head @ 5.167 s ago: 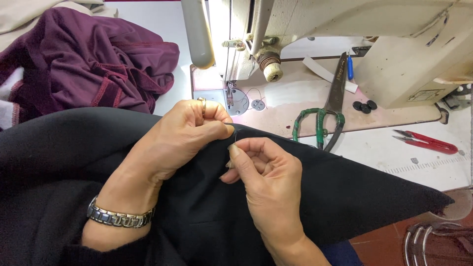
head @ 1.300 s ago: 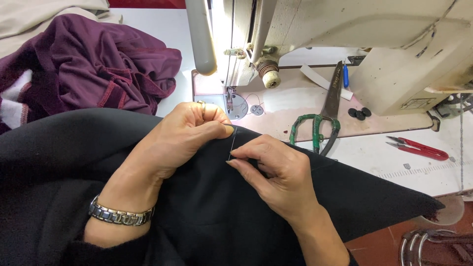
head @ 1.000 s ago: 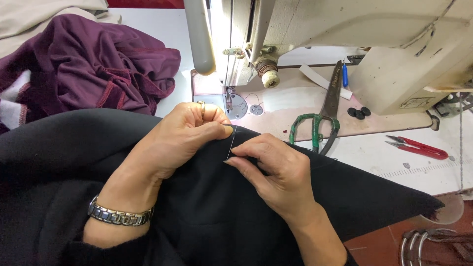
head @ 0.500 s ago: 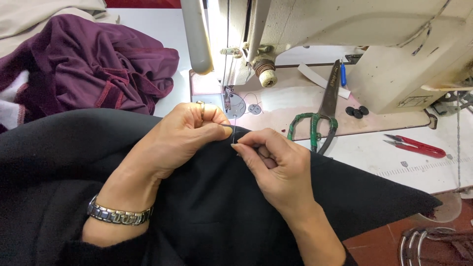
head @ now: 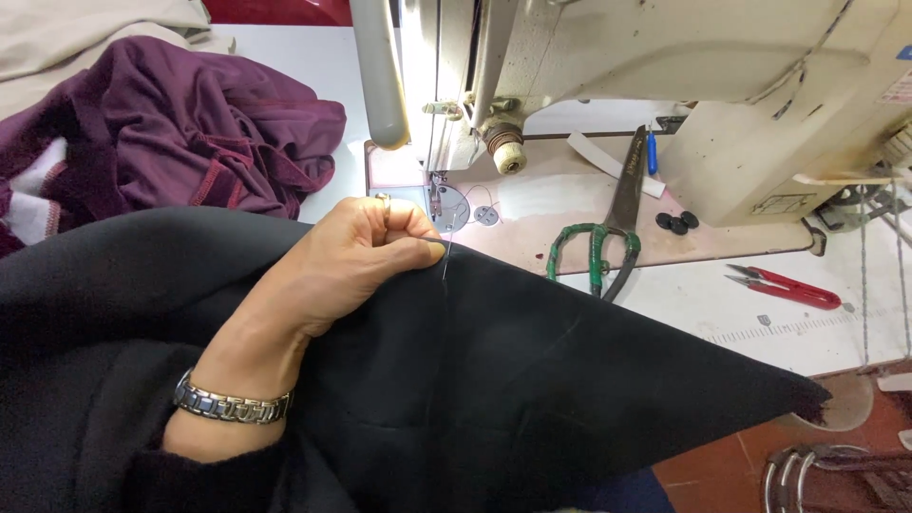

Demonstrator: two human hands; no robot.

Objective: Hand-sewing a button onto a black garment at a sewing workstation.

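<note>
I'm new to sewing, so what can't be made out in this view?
- Right hand: out of frame.
- Left hand fingertips: curled into the black cloth, so what they pinch is hidden.
- Thread: too thin to follow.
- Sewing machine: top cut off by the edge.

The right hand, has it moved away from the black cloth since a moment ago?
Yes. It was pinching beside the left hand on the black cloth, below the green-handled scissors; now it is out of view, direction unclear.
</note>
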